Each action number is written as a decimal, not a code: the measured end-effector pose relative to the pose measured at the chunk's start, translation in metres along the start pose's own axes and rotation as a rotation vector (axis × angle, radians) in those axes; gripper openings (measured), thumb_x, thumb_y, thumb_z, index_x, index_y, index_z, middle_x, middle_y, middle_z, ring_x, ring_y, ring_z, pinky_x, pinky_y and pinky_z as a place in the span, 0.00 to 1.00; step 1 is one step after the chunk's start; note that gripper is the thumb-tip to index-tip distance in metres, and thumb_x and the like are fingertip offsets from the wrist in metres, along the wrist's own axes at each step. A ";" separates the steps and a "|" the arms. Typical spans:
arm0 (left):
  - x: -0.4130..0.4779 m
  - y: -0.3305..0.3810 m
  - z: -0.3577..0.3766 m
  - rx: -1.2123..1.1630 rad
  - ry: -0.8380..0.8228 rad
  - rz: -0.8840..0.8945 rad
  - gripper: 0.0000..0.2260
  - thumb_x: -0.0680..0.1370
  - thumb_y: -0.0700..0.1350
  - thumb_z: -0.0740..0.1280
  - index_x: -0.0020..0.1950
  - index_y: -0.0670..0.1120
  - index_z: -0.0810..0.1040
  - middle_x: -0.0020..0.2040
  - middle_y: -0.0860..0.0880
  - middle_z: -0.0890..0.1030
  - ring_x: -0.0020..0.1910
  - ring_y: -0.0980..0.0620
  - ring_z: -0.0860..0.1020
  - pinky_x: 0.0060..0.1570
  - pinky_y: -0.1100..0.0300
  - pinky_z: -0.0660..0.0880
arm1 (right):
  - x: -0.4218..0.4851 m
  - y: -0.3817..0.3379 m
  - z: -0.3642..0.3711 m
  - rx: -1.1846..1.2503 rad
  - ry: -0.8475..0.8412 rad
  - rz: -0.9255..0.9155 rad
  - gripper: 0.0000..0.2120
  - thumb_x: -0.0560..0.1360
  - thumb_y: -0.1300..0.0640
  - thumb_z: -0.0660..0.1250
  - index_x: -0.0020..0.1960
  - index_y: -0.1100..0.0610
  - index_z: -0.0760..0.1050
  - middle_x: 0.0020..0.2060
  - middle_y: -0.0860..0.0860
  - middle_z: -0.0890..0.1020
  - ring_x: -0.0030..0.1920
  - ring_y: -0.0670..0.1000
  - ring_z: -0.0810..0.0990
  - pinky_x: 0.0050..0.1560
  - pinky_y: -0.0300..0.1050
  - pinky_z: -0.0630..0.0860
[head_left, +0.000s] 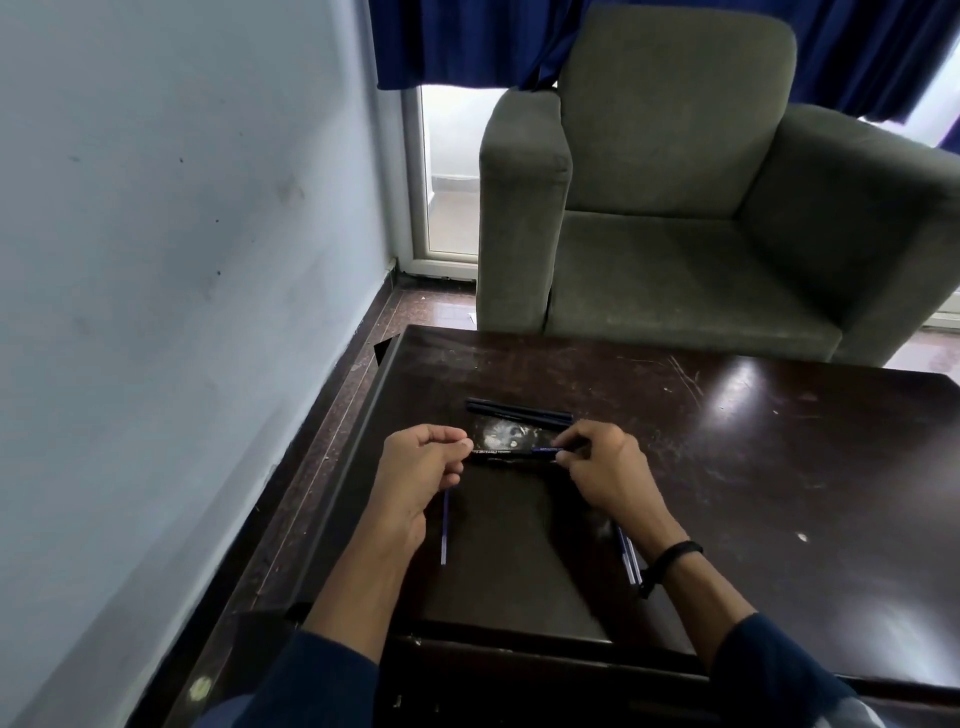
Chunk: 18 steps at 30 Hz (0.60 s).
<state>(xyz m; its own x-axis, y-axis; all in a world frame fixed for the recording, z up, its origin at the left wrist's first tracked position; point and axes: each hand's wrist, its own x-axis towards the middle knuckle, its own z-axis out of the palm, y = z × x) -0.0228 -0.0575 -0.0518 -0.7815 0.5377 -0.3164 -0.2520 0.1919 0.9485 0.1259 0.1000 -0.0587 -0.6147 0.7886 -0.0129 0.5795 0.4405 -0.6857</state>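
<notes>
A dark pen (511, 453) is held level just above the dark wooden table (727, 467). My left hand (415, 478) pinches its left end and my right hand (608, 473) grips its right end. A thin blue refill (444, 527) lies on the table below my left hand. Several more blue refills (627, 556) lie partly hidden under my right wrist. A small row of dark pens (519, 409) lies on the table just beyond my hands.
A grey armchair (701, 208) stands right behind the table's far edge. A pale blue wall (182, 260) runs along the left, with a strip of floor between it and the table. Blue curtains (467, 41) hang over a window at the back.
</notes>
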 end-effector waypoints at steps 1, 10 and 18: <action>-0.002 0.000 0.002 0.004 -0.034 -0.031 0.03 0.76 0.38 0.74 0.48 0.43 0.84 0.44 0.44 0.86 0.40 0.53 0.82 0.39 0.63 0.80 | -0.001 -0.002 0.000 0.112 -0.009 0.041 0.04 0.77 0.60 0.72 0.49 0.51 0.83 0.43 0.48 0.84 0.41 0.47 0.83 0.40 0.42 0.79; -0.010 0.001 0.021 -0.183 -0.133 -0.036 0.05 0.79 0.35 0.70 0.53 0.40 0.83 0.52 0.42 0.84 0.53 0.49 0.84 0.48 0.59 0.82 | -0.021 -0.021 0.015 0.471 -0.246 0.056 0.05 0.78 0.62 0.72 0.50 0.53 0.82 0.42 0.53 0.85 0.40 0.48 0.84 0.45 0.44 0.80; -0.014 0.002 0.019 -0.183 -0.167 -0.043 0.06 0.79 0.35 0.70 0.54 0.36 0.83 0.52 0.40 0.85 0.51 0.48 0.86 0.48 0.58 0.83 | -0.027 -0.028 0.018 0.195 -0.145 -0.181 0.08 0.77 0.54 0.74 0.53 0.44 0.80 0.39 0.47 0.83 0.38 0.45 0.79 0.43 0.47 0.79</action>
<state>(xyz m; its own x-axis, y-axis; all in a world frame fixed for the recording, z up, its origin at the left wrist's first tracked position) -0.0016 -0.0485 -0.0460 -0.6667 0.6633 -0.3399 -0.3936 0.0739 0.9163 0.1165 0.0585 -0.0521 -0.7768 0.6292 0.0275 0.3489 0.4663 -0.8129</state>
